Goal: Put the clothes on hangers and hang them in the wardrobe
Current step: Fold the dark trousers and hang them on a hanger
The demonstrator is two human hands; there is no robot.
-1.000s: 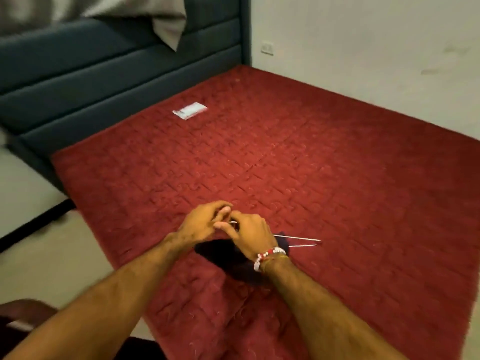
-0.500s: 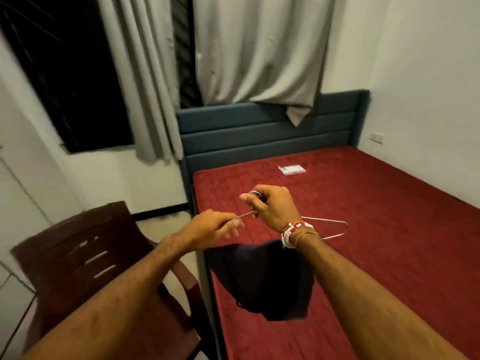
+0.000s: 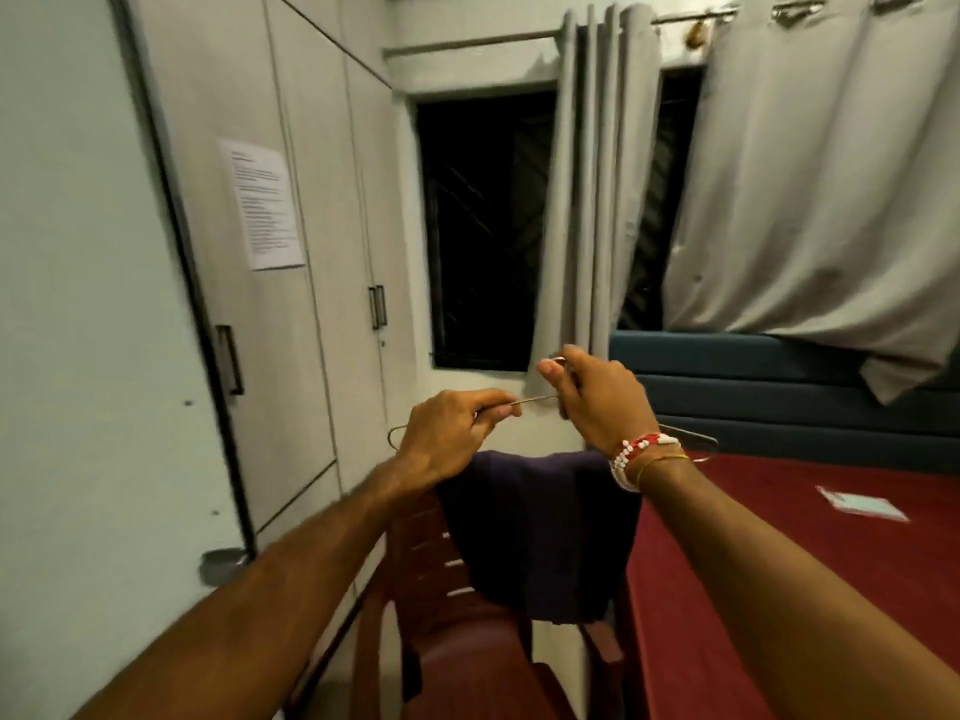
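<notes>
Hanger [image 3: 535, 400] lifted off bed, now faces wardrobe [image 3: 291, 304] at 10 o'clock; left hand [image 3: 447, 433] nearer; both hands' fingers pinch wire, right hand [image 3: 597, 397] at hook.

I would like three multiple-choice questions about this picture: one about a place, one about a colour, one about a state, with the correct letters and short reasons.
1. Where does the dark garment hang?
A. on the wire hanger
B. on the curtain rod
C. on the bed

2. What colour is the bed cover?
A. blue
B. red
C. white

3. How are the wardrobe doors?
A. open
B. removed
C. closed

Answers:
1 A: it drapes over the wire hanger, held by the left hand and right hand.
2 B: the cover is plainly red.
3 C: both doors sit shut; no interior shows.
</notes>
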